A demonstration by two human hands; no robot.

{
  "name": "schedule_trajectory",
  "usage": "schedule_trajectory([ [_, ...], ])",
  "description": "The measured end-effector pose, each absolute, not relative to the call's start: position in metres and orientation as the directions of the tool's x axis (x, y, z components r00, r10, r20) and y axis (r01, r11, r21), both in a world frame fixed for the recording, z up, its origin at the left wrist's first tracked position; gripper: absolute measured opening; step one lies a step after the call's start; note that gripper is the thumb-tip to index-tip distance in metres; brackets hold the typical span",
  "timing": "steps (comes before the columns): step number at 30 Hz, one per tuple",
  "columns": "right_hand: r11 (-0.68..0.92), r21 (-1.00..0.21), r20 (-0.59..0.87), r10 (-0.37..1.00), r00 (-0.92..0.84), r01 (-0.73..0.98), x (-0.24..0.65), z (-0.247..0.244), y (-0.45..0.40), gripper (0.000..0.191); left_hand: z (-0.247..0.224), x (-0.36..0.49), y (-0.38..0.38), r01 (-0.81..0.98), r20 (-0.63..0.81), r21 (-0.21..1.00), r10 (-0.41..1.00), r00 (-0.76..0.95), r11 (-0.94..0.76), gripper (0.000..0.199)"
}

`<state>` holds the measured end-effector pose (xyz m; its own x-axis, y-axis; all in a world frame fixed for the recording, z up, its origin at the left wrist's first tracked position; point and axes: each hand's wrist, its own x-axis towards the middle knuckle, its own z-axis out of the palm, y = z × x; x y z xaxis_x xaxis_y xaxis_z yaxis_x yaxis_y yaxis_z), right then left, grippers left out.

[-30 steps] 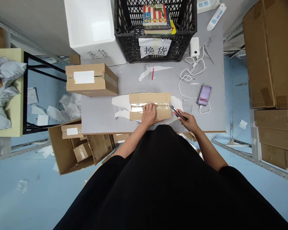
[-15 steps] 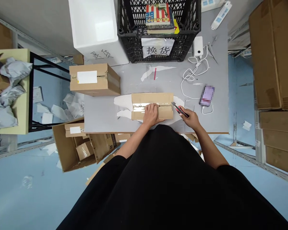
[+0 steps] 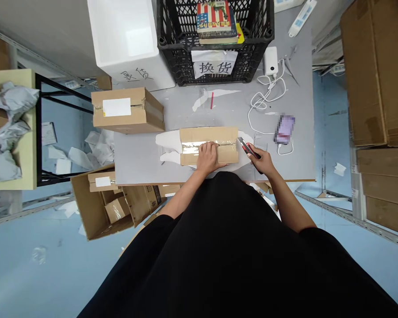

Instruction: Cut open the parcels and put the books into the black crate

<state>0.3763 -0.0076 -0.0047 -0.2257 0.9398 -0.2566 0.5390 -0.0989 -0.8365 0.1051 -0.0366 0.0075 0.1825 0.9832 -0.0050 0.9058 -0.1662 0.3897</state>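
A small cardboard box (image 3: pixel 225 134) lies near the table's front edge, with shiny clear tape along its middle seam. My left hand (image 3: pixel 208 157) grips it from the front, fingers over the taped top and thumb along the near side. Just off the box's right end, my right hand (image 3: pixel 264 162) is closed round a red and black utility knife (image 3: pixel 250 150). Its tip points up and left, close to the box's right edge. White paper (image 3: pixel 168 141) sticks out from under the box on both sides.
A larger cardboard box (image 3: pixel 119 119) stands at the table's left, before a white bin (image 3: pixel 135 73). Behind are a black crate (image 3: pixel 215 66) holding books, and a white cable (image 3: pixel 260 104) running to a phone (image 3: pixel 285 129). An open carton (image 3: pixel 82 207) sits below the table's left edge.
My right hand has tilted the knife slightly, so its tip sits a little higher and more of the handle's lower end shows. My left hand stays on the box. The view has shifted slightly.
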Motion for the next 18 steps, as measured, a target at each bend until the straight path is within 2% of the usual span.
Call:
schedule_trajectory([
  [9, -0.043, -0.777, -0.272, 0.923, -0.274, 0.628, 0.382, -0.004, -0.026, 0.062, 0.005, 0.106, -0.036, 0.917, -0.008, 0.360, 0.983, 0.186, -0.170, 0.077],
  [18, 0.009, -0.759, -0.254, 0.916, -0.309, 0.651, 0.387, 0.002, -0.037, 0.057, 0.007, 0.107, -0.036, 0.910, -0.014, 0.387, 0.986, 0.165, -0.147, 0.081],
])
